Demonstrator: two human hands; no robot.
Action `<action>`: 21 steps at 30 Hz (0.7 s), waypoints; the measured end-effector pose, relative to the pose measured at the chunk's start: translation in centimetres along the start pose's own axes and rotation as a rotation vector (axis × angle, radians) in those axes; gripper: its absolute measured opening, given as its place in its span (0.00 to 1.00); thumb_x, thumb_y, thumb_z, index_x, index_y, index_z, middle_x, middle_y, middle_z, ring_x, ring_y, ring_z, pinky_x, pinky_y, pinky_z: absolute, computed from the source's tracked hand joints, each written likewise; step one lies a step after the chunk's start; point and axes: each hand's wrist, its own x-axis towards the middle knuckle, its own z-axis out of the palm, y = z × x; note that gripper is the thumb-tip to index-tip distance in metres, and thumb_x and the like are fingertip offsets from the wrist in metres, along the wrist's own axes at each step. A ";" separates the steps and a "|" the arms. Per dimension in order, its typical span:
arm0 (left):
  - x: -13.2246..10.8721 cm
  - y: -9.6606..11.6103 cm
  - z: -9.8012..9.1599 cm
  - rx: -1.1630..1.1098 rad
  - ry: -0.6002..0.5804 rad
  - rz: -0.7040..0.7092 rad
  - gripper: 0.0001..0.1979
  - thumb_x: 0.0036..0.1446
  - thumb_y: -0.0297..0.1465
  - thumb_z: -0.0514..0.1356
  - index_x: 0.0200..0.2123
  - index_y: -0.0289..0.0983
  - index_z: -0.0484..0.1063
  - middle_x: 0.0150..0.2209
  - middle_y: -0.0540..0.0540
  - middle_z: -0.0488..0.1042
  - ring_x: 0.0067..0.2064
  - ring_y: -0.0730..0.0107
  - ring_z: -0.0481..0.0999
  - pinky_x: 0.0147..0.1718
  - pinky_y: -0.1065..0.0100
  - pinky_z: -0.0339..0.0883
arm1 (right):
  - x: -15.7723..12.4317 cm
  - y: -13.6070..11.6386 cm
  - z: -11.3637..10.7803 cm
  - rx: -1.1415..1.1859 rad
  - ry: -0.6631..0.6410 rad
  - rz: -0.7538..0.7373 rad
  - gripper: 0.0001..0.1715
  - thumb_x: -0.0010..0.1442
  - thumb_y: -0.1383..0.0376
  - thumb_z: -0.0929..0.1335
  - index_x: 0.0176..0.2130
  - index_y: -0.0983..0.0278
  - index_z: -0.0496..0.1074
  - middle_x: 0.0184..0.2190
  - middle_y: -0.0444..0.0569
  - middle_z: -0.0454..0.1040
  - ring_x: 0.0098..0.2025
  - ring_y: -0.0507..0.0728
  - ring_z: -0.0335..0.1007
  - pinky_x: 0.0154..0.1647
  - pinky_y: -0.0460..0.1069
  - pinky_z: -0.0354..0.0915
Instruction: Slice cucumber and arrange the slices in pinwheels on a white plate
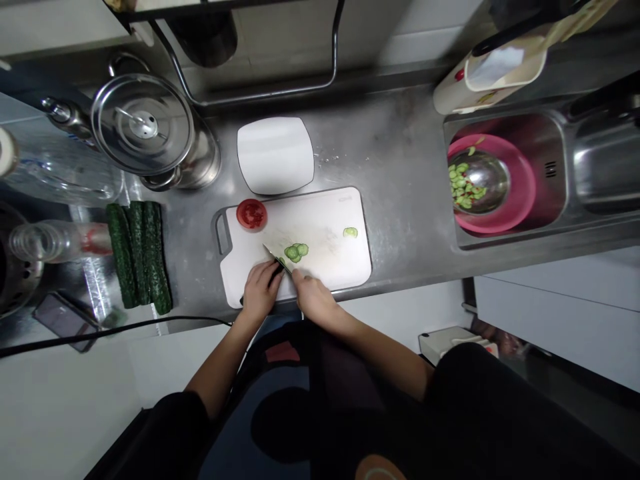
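Note:
My right hand (315,297) is closed around the handle of a kitchen knife (273,255), whose blade points away to the upper left over the white cutting board (345,267). Just left of it, my left hand (260,290) presses on a dark green cucumber, mostly hidden under the fingers. The blade lies against the cucumber's cut end. Several cucumber slices (296,252) sit in a small overlapping pile beyond the blade. Another pale slice (351,232) rests alone near the board's right side. At the board's upper left is a red bowl (251,215).
Whole cucumbers (135,253) lie left of the board, near a phone (65,320). A lidded steel pot (145,127) stands behind them. Behind the board is a white tray-like plate (275,157). At right, a sink (550,200) holds a pink basin (523,193) and a metal bowl of slices.

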 end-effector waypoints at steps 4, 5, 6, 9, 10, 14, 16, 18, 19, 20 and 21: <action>-0.6 0.0 -0.8 0.020 -0.041 -0.066 0.14 0.61 0.32 0.55 0.50 0.40 0.72 0.47 0.41 0.77 0.49 0.60 0.75 0.52 0.56 0.69 | -1.0 0.7 -0.8 -0.057 0.030 0.011 0.27 0.62 0.76 0.54 0.57 0.64 0.61 0.44 0.56 0.72 0.42 0.58 0.73 0.40 0.49 0.67; -0.5 -0.2 -1.2 0.025 -0.020 -0.103 0.15 0.61 0.32 0.55 0.50 0.40 0.72 0.47 0.41 0.77 0.49 0.59 0.75 0.52 0.56 0.69 | -1.3 1.0 -1.1 -0.084 0.047 0.010 0.26 0.62 0.76 0.55 0.57 0.64 0.61 0.45 0.57 0.71 0.41 0.58 0.73 0.39 0.49 0.66; -0.3 -0.5 -1.6 0.034 0.015 -0.149 0.15 0.61 0.32 0.55 0.50 0.39 0.72 0.47 0.40 0.76 0.50 0.59 0.74 0.52 0.56 0.68 | -1.6 1.4 -1.3 -0.115 0.067 0.006 0.25 0.62 0.76 0.56 0.57 0.64 0.62 0.47 0.58 0.69 0.40 0.57 0.73 0.38 0.49 0.66; 1.0 -1.9 -2.8 0.080 0.146 -0.310 0.16 0.59 0.32 0.55 0.50 0.37 0.71 0.48 0.39 0.75 0.50 0.57 0.73 0.53 0.54 0.66 | -2.1 2.5 -1.8 -0.206 0.130 -0.026 0.22 0.62 0.74 0.57 0.54 0.65 0.63 0.52 0.60 0.65 0.39 0.57 0.72 0.37 0.49 0.66; 1.5 -2.4 -3.2 0.092 0.176 -0.353 0.16 0.58 0.31 0.55 0.50 0.37 0.71 0.47 0.38 0.75 0.50 0.56 0.73 0.53 0.53 0.65 | -2.1 2.9 -1.8 -0.228 0.149 -0.039 0.22 0.62 0.74 0.56 0.53 0.65 0.64 0.52 0.59 0.64 0.39 0.57 0.72 0.37 0.49 0.66; 2.9 -3.2 -4.0 0.123 0.208 -0.427 0.17 0.56 0.29 0.56 0.49 0.37 0.71 0.46 0.38 0.74 0.50 0.54 0.71 0.54 0.51 0.62 | -1.8 4.2 -1.6 -0.281 0.220 -0.081 0.21 0.63 0.74 0.56 0.53 0.65 0.64 0.49 0.58 0.65 0.41 0.58 0.70 0.40 0.49 0.65; 3.2 -2.5 -4.0 0.151 0.228 -0.393 0.16 0.56 0.30 0.58 0.49 0.37 0.71 0.47 0.37 0.72 0.51 0.53 0.69 0.54 0.50 0.60 | -1.7 4.6 -1.5 -0.300 0.246 -0.089 0.20 0.63 0.73 0.57 0.53 0.65 0.64 0.48 0.58 0.66 0.42 0.58 0.69 0.41 0.49 0.64; 3.4 -0.9 -3.5 0.157 0.229 -0.291 0.15 0.56 0.33 0.60 0.47 0.37 0.72 0.48 0.38 0.71 0.52 0.53 0.68 0.54 0.50 0.60 | -1.6 4.7 -1.7 -0.317 0.246 -0.081 0.20 0.63 0.74 0.57 0.53 0.65 0.64 0.47 0.58 0.66 0.42 0.58 0.69 0.41 0.50 0.64; 3.5 0.0 -3.1 0.138 0.199 -0.213 0.13 0.57 0.35 0.61 0.45 0.38 0.73 0.47 0.39 0.72 0.51 0.54 0.68 0.53 0.51 0.61 | -1.7 4.7 -1.8 -0.322 0.239 -0.077 0.20 0.64 0.74 0.56 0.53 0.65 0.64 0.47 0.58 0.67 0.42 0.58 0.68 0.42 0.50 0.63; 3.7 1.0 -2.5 0.096 0.127 -0.112 0.12 0.56 0.36 0.62 0.43 0.40 0.74 0.44 0.41 0.73 0.49 0.56 0.70 0.51 0.54 0.62 | -1.7 4.7 -1.9 -0.323 0.228 -0.073 0.20 0.64 0.73 0.56 0.53 0.65 0.65 0.47 0.58 0.67 0.42 0.59 0.68 0.42 0.50 0.63; 3.9 1.9 -1.9 0.053 0.033 -0.015 0.11 0.55 0.37 0.63 0.42 0.41 0.75 0.42 0.43 0.73 0.47 0.58 0.70 0.49 0.56 0.64 | -1.8 4.7 -2.1 -0.323 0.215 -0.071 0.20 0.65 0.73 0.55 0.53 0.65 0.65 0.47 0.59 0.67 0.42 0.59 0.68 0.42 0.51 0.63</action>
